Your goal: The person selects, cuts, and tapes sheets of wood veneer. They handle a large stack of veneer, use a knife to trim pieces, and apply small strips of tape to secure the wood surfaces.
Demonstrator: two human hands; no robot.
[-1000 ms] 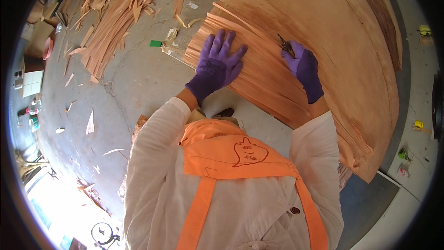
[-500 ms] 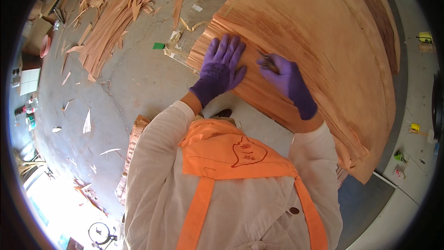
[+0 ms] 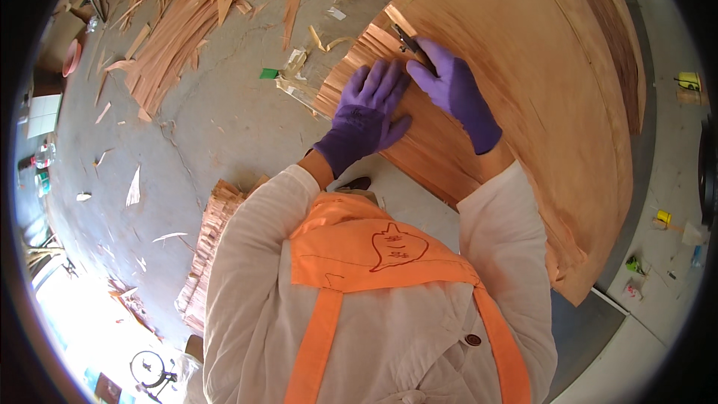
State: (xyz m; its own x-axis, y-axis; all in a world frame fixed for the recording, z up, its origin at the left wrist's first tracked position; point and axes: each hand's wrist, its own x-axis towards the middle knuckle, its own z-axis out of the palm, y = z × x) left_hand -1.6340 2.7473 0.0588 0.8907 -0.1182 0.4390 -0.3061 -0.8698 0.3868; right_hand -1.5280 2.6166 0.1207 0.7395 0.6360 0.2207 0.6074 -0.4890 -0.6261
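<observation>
My left hand point(image 3: 364, 114), in a purple glove, lies flat with its fingers extended on the ragged left end of a stack of wood veneer sheets point(image 3: 516, 82). Gloved the same way, my right hand point(image 3: 455, 93) is closed around a dark-handled utility knife point(image 3: 416, 49). The knife points up and left toward the stack's left edge, above and right of my left fingers. Beside its tip shows a narrow pale strip point(image 3: 399, 19). My right fingers partly hide the handle, and whether the blade touches the wood I cannot tell.
A heap of torn veneer strips point(image 3: 194, 30) covers the floor at the upper left. Tape scraps and a green piece point(image 3: 269, 73) lie beside the stack's left corner. Another bundle of veneer point(image 3: 212, 243) is by my left arm. A yellow object point(image 3: 688, 81) lies far right.
My right hand has moved up and left with the knife, from the sheet's middle toward its left edge. My left hand stays flat on the veneer, and the whole view has shifted slightly.
</observation>
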